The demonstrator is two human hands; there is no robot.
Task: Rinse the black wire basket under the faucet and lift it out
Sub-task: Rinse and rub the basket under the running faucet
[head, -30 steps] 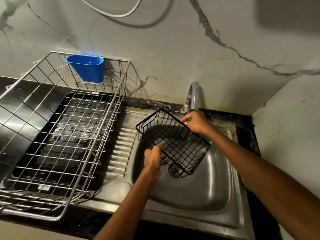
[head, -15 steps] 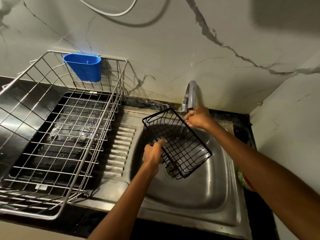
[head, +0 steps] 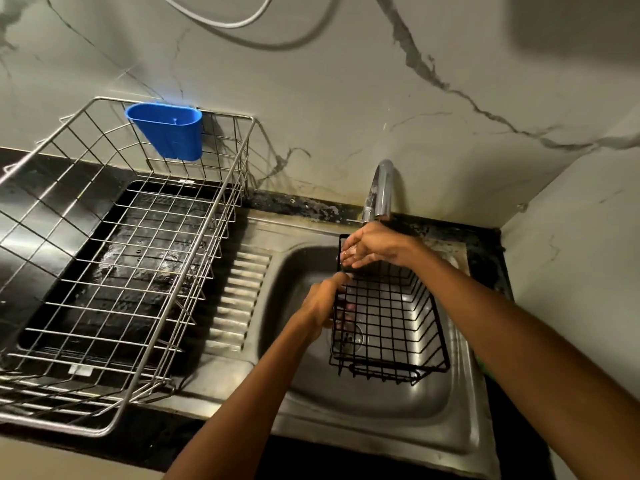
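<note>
While water falls from the chrome faucet (head: 381,188) at the far edge, the black wire basket (head: 388,317) hangs inside the steel sink (head: 363,403), opening turned up toward the camera, its grid bottom over the drain (head: 351,336). Nothing lies in the basket. The left hand (head: 323,299) makes its grip on the basket's left rim, fingers curled round the wire and partly seen through the mesh. The right hand (head: 370,247) sits at the basket's far left corner directly below the spout, fingers extended and wet; whether they close on the rim I cannot tell. So the basket lies right of the left grip and nearer than the right hand.

To the left, a large silver wire rack (head: 114,258) stands on the dark surface (head: 20,174) over a black drip tray (head: 104,271) that glistens with water. A blue plastic cup (head: 169,133), smooth and tapered, hooks on the rack's far rim; what it holds is hidden. The sink's ribbed drainboard (head: 239,299) runs between rack and bowl. Behind, the wall (head: 311,98) is pale marble with dark veins, and a white cable (head: 221,19) loops across it.
</note>
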